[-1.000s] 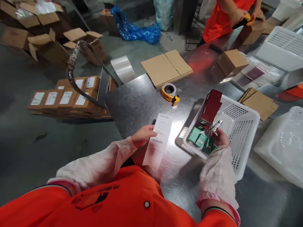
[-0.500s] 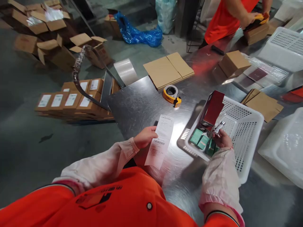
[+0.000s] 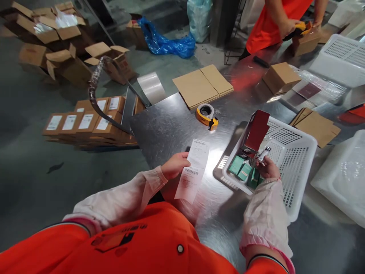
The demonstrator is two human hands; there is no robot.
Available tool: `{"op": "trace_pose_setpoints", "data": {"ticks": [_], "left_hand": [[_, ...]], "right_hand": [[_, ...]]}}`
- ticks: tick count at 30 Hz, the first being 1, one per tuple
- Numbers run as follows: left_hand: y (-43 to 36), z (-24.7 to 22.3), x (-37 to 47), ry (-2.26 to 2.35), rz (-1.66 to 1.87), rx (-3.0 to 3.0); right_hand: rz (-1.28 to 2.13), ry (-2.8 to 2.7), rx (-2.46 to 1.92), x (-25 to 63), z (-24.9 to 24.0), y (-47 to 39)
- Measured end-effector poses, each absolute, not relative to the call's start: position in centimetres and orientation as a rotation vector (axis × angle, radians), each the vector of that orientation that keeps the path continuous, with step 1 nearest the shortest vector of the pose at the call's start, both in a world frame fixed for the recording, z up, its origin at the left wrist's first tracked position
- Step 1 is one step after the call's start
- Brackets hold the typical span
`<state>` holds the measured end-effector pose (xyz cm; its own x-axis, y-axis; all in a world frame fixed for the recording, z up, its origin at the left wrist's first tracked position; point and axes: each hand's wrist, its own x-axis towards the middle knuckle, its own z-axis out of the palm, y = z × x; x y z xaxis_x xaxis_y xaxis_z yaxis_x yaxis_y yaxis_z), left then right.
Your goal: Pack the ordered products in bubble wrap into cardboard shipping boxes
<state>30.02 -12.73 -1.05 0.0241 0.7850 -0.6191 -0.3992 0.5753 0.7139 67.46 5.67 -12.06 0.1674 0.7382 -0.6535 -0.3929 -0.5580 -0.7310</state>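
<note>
Pinched in my left hand (image 3: pixel 176 165) is a long printed paper slip (image 3: pixel 193 171) with barcodes, held above the metal table. My right hand (image 3: pixel 267 167) reaches into a white plastic basket (image 3: pixel 302 167) and grips a small clear-and-white vial (image 3: pixel 263 153) with a dark cap end. Several small green boxes (image 3: pixel 244 172) lie in the basket just left of that hand. A tall dark red box (image 3: pixel 256 131) leans at the basket's far left side. The fingers of my right hand partly cover the vial and the nearest green boxes.
On the metal table (image 3: pixel 162 129) are a yellow tape dispenser (image 3: pixel 207 116) and flat cardboard (image 3: pixel 203 85). A brown carton (image 3: pixel 281 78) and another white basket (image 3: pixel 342 175) stand to the right. Across the table a co-worker's hand (image 3: pixel 288 28) holds a tape dispenser on a carton. Labelled cartons (image 3: pixel 85 121) are stacked left.
Both my hands keep their place with the slip and the vial. Across the table, the co-worker's hands and yellow tape dispenser have shifted left over the carton.
</note>
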Motion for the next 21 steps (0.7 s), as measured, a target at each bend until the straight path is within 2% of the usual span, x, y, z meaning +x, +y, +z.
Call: {"op": "trace_pose_setpoints", "data": {"ticks": [21], "left_hand": [[-12.74,-1.07,29.97,1.220,0.960,0.354]], "right_hand": [[1.569,-0.296,-1.526,67.53,-11.99,5.82]]}}
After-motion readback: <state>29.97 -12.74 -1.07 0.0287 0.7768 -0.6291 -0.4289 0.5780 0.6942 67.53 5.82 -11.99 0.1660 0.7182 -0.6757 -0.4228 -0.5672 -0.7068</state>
